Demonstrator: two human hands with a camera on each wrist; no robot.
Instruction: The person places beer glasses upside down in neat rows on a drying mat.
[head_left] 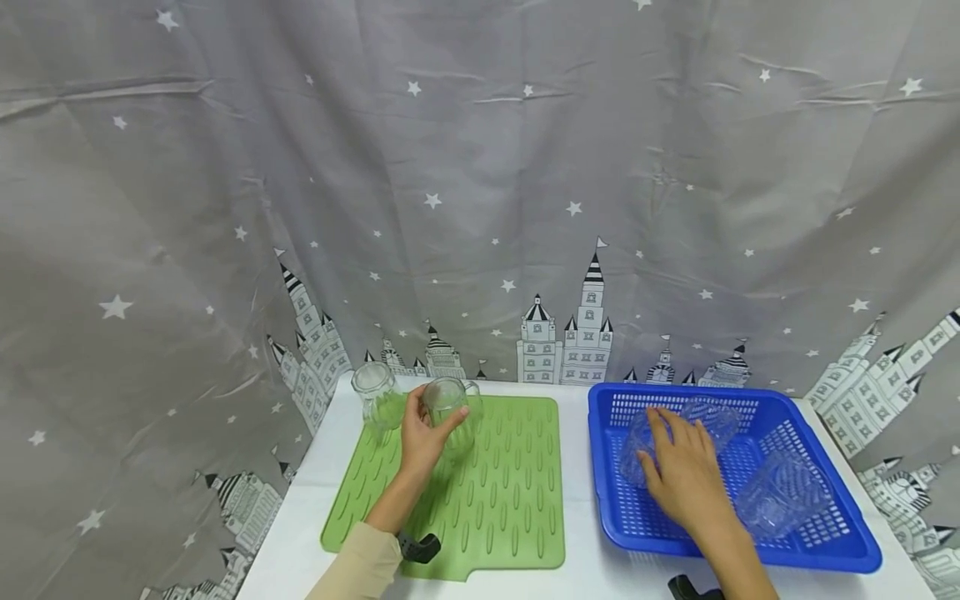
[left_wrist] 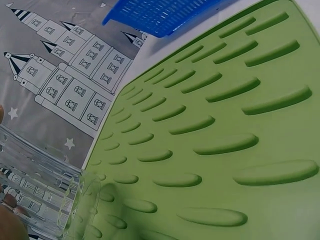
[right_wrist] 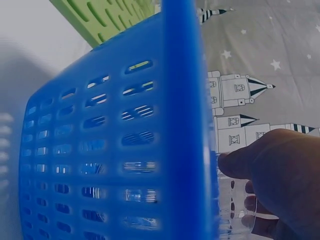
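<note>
On the left, my left hand (head_left: 423, 437) grips a clear glass mug (head_left: 448, 393) between thumb and fingers, over the back part of a green ridged drying mat (head_left: 510, 483). The mug's handle points right. Another glass mug (head_left: 373, 382) stands beside it at the mat's back left corner. My right hand (head_left: 686, 475) reaches into a blue plastic basket (head_left: 611, 525), its fingers spread over a clear glass (head_left: 636, 450). In the right wrist view, the thumb and fingertips are right at this glass (right_wrist: 232, 200), partly hidden by the basket wall.
Two more clear glasses lie in the basket, one at the back (head_left: 716, 421) and one at the front right (head_left: 780, 496). A white tabletop (head_left: 577, 500) lies under mat and basket. Behind it hangs a grey curtain (head_left: 465, 167) with printed stars and castles.
</note>
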